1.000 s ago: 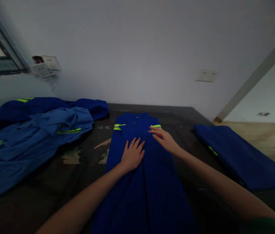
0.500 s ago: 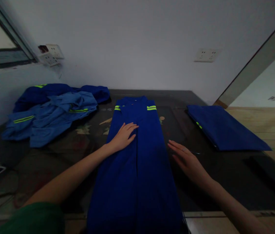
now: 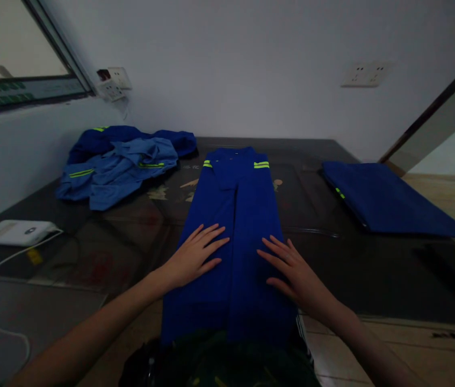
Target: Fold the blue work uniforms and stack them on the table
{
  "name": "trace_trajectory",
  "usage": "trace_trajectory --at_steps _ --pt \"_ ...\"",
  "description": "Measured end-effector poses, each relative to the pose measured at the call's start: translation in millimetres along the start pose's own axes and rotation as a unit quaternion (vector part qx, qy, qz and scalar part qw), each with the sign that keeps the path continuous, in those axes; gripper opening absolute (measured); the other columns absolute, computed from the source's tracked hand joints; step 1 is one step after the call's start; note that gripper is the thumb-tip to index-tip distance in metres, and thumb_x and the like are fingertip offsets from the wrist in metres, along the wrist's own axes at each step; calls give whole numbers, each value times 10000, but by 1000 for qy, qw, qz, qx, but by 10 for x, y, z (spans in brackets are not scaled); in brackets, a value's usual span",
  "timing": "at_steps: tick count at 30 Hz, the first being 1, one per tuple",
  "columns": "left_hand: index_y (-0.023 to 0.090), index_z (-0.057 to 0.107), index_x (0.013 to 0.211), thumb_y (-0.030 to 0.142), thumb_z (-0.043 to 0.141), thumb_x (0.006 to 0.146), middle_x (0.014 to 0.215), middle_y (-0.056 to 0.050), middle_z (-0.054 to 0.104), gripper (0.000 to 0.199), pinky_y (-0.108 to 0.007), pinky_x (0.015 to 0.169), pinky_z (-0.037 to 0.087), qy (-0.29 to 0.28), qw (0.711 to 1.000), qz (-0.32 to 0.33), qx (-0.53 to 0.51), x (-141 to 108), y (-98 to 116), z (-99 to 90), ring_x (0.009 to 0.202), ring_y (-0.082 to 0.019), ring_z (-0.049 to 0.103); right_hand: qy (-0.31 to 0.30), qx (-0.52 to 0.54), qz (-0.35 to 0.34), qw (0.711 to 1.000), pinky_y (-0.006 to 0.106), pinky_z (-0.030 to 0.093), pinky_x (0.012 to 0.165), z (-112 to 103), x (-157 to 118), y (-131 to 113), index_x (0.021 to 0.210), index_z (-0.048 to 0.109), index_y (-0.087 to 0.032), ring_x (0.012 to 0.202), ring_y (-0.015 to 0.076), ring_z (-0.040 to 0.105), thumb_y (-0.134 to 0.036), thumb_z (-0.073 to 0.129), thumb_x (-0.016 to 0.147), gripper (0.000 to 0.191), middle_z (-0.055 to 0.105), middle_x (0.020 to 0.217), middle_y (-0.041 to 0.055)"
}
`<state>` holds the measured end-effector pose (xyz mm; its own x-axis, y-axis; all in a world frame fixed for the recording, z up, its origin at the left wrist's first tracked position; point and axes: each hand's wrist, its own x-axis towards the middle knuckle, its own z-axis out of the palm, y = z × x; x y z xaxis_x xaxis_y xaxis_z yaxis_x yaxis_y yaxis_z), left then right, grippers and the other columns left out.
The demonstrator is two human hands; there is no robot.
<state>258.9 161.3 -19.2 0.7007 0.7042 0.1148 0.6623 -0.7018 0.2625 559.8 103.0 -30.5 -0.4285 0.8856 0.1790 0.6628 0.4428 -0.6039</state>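
Note:
A dark blue garment (image 3: 233, 209) with yellow-green stripes near its collar lies lengthwise on the dark table, folded into a long strip that hangs over the front edge. On its left half rests my left hand (image 3: 197, 255), palm down with fingers spread. My right hand (image 3: 294, 269) is at its right side, fingers apart, the fingertips over the cloth. Neither hand grips anything.
Crumpled lighter blue clothing (image 3: 118, 166) lies over darker blue clothing (image 3: 134, 134) at the back left. A folded blue garment (image 3: 388, 199) is at the right. A white device (image 3: 17, 232) with a cable sits at the left on the table (image 3: 311, 148).
My left hand has slid down the garment towards me. My right hand has moved from beside the garment onto its right half. The view has shifted, showing more of the near side.

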Motion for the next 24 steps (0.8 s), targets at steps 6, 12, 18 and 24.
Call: trace_trajectory --at_steps 6,12,18,24 --pt "207 705 804 453 422 912 719 -25 705 390 -251 684 514 76 949 -266 -153 -914 251 -222 685 -172 667 -45 284 223 931 360 562 612 -171 -1017 58 688 756 -250 694 238 672 -610 514 850 463 722 774 110" --pt "226 711 791 593 588 745 795 -48 752 390 -339 777 538 60 858 -423 -286 -1510 413 269 846 -277 704 -1 309 317 897 481 453 999 494 -1244 192 1033 743 -243 1121 317 608 -730 626 690 607 691 1157 127" --pt "161 671 907 674 678 647 810 -70 742 575 -375 713 566 132 697 -439 -551 -1404 639 590 728 -253 687 29 528 323 785 431 511 895 917 -1047 14 965 720 -223 912 251 680 -700 687 665 564 729 967 98" --pt "130 670 964 537 716 727 795 -72 719 474 -303 649 525 124 630 -396 -656 -1401 811 366 644 -180 643 70 516 324 790 256 450 523 499 -1096 -219 690 652 -159 519 128 533 -561 738 707 411 601 574 14"
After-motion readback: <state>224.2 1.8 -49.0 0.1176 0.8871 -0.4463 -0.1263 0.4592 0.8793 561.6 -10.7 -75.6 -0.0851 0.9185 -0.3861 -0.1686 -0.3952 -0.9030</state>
